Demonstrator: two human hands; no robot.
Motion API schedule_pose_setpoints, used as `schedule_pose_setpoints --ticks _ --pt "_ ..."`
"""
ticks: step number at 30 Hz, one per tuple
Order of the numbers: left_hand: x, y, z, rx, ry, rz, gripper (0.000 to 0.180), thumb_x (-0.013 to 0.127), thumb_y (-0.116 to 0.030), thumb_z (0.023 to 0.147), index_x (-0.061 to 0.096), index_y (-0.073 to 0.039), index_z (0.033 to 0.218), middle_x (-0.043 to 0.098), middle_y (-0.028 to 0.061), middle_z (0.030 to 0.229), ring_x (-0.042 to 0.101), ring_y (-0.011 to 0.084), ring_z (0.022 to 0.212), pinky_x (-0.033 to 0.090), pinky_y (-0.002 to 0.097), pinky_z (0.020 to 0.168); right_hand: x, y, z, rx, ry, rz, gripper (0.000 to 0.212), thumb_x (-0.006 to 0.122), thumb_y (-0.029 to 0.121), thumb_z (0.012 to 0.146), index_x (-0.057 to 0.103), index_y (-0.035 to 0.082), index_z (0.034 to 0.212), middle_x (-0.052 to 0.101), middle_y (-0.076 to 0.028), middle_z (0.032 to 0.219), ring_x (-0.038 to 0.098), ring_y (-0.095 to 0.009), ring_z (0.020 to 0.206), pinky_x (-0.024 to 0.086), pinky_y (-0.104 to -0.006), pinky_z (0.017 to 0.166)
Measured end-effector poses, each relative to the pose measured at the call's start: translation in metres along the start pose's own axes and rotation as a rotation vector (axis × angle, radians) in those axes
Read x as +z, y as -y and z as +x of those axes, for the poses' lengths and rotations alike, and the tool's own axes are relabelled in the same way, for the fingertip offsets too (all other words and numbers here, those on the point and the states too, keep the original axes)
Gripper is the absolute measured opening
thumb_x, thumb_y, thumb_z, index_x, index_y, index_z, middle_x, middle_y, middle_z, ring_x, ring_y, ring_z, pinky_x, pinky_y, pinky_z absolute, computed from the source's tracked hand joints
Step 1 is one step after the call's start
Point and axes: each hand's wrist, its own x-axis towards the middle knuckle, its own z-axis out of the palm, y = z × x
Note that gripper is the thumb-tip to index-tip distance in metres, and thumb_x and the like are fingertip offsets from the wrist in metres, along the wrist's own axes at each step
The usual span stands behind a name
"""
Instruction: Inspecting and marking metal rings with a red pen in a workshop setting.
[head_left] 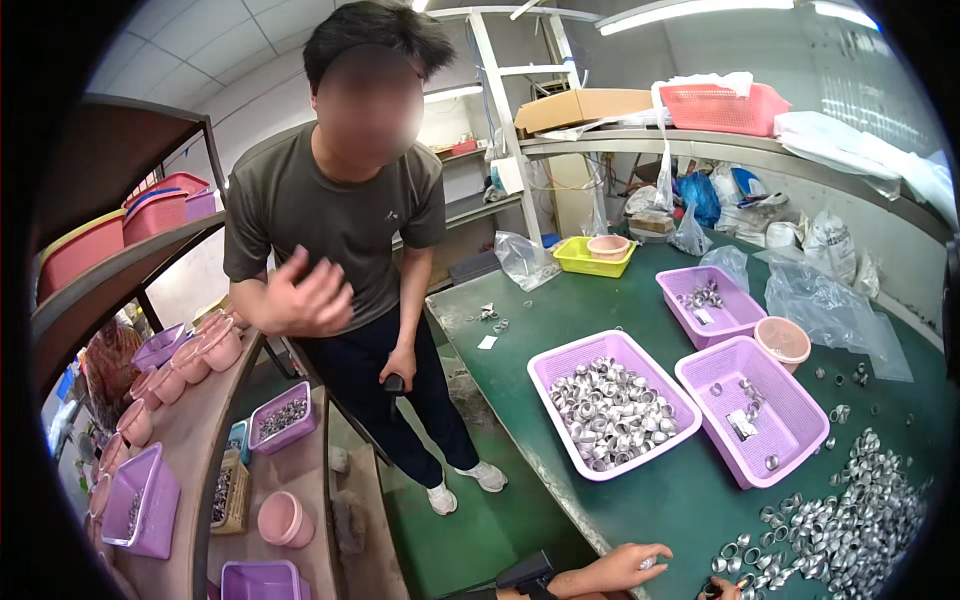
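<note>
My left hand [622, 570] is at the lower edge, over the near edge of the green table [500, 370], its fingers closed around a small silvery metal ring [648, 563]. My right hand [720, 589] is mostly cut off by the lower edge; its visible fingers are curled beside the loose rings, and what they hold is unclear. A large heap of metal rings [850, 515] spreads to the right of my hands. Beyond them stands a purple basket [545, 385] full of rings. Next to it, another purple basket [700, 420] holds a few rings and a white label.
A person [345, 220] stands across the table's left corner, one hand raised, the other on a dark object. A third purple basket [680, 335], a pink bowl [783, 342] and a yellow tray [575, 258] sit farther back. Shelves [225, 400] with tubs line the left.
</note>
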Motion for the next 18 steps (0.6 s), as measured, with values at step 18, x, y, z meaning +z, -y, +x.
schedule_pose_setpoints --ticks 18 --pt "0.017 -0.004 0.023 0.193 0.017 0.319 0.031 0.054 -0.013 0.077 0.048 -0.005 0.107 0.052 0.0098 0.102 0.048 0.0258 0.090 0.039 0.0314 0.076 0.011 -0.016 -0.001 0.217 -0.022 0.238 0.031 0.054 -0.003 0.065 0.048 0.000 0.095 0.053 -0.015 0.094 0.051 -0.031 0.087 0.040 -0.0341 0.076"
